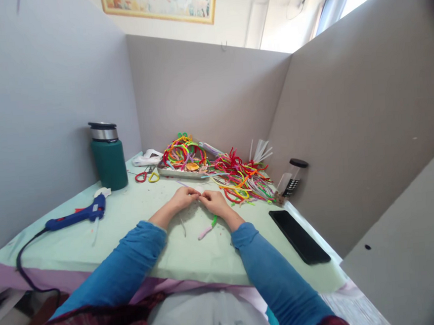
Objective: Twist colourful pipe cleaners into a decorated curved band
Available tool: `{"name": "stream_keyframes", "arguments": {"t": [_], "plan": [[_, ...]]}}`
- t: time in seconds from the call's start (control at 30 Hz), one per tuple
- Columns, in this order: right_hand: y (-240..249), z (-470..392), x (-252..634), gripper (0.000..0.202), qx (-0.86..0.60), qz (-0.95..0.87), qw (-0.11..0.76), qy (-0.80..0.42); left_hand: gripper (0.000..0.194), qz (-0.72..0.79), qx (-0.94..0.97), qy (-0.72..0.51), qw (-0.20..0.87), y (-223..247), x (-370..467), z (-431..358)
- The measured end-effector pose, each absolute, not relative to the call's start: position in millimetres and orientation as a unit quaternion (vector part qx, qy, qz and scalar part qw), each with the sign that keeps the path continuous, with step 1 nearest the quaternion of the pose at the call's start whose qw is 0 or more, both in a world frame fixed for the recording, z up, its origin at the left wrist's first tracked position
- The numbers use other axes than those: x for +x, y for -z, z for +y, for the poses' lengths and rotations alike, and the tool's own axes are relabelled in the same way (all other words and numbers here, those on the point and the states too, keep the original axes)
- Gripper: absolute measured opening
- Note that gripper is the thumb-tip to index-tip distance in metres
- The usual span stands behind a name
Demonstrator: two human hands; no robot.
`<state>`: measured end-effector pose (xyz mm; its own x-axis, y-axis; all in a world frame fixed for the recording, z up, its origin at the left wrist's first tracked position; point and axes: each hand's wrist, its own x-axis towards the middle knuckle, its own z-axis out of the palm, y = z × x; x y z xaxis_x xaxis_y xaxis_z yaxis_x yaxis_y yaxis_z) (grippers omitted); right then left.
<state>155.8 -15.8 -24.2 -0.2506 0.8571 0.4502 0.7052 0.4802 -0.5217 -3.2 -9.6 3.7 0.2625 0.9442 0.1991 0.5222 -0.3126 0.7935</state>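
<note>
My left hand and my right hand meet at the middle of the pale green table, fingertips pinched together on a thin pale pipe cleaner that is hard to make out. Both arms wear blue sleeves. Just below my right hand lie a pink piece and a green piece of pipe cleaner. A pile of coloured pipe cleaners spreads behind my hands.
A metal tray holds coiled pipe cleaners. A blue glue gun with its cord lies at left, near a green flask. Scissors lie by the tray. A black phone and a clear jar sit at right. Grey partitions enclose the table.
</note>
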Motion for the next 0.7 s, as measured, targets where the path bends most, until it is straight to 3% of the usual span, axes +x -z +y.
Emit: {"name": "stream_keyframes", "arguments": {"t": [0.7], "plan": [[24.6,-15.4,154.6,0.025,-0.498,-0.778,0.367,-0.107,0.021,0.518,0.739,-0.357,0.240,-3.6,-4.9,-5.4]]}}
